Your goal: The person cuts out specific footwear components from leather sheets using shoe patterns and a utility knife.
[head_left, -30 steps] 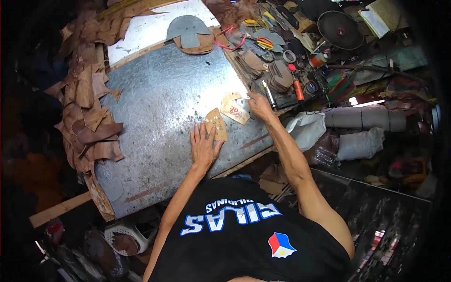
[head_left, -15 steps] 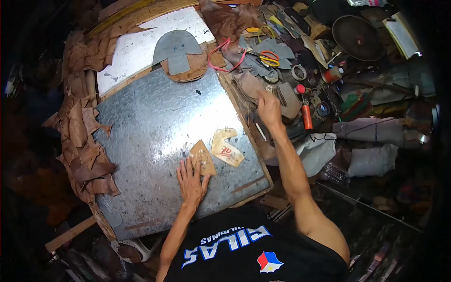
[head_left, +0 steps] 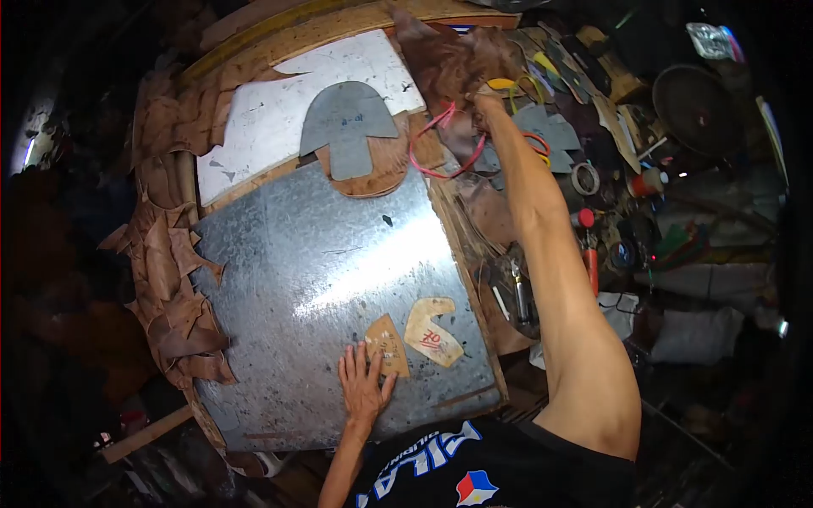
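Observation:
My left hand (head_left: 364, 391) lies flat with its fingers spread on the metal sheet (head_left: 279, 339). Its fingertips and thumb touch the edges of a tan pattern piece (head_left: 388, 347) with handwriting on it. Just right of that is a cream curved pattern piece (head_left: 434, 334) with red marks. My right hand (head_left: 486, 107) reaches far across to the back of the bench, beside brown leather (head_left: 457, 59) and a pink cord (head_left: 446, 173). Its fingers are mostly hidden, so I cannot see whether they hold anything. Scissors with red and yellow handles (head_left: 540, 149) show partly behind the forearm.
A grey mushroom-shaped template (head_left: 349, 127) rests on a brown board and a white sheet (head_left: 254, 127). Leather scraps (head_left: 161, 254) hang along the left edge. Right of the sheet are a tape roll (head_left: 585, 179), a red-capped bottle (head_left: 590, 254) and a silver-tipped tool (head_left: 519, 292).
My right hand has moved away from the brown pieces beside the sheet, forward to the back of the bench. My left hand stays at the tan pattern piece. The camera view has shifted.

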The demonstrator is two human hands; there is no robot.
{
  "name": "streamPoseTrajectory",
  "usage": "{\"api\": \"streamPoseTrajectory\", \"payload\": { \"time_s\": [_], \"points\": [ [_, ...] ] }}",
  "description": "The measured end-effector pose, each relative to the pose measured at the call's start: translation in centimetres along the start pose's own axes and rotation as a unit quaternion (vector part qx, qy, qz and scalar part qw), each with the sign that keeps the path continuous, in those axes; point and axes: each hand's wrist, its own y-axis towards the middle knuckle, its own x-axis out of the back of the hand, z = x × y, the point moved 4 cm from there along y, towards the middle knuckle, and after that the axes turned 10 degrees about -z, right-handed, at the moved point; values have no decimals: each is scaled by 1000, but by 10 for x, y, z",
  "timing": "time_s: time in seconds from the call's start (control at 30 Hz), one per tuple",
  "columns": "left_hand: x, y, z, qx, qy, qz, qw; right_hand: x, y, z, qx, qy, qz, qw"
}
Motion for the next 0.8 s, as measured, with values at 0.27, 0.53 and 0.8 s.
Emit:
{"api": "streamPoseTrajectory", "payload": {
  "time_s": [0.27,0.53,0.8],
  "points": [
    [-1,-2,0,3,-6,21,1000,14,-81,130,739,-247,-152,609],
    [2,-4,0,-8,-23,-2,1000,66,-174,249,646,-51,-120,752],
    [6,-6,2,-26,-55,-45,997,69,-297,329,759,56,-24,648]
  ]
}}
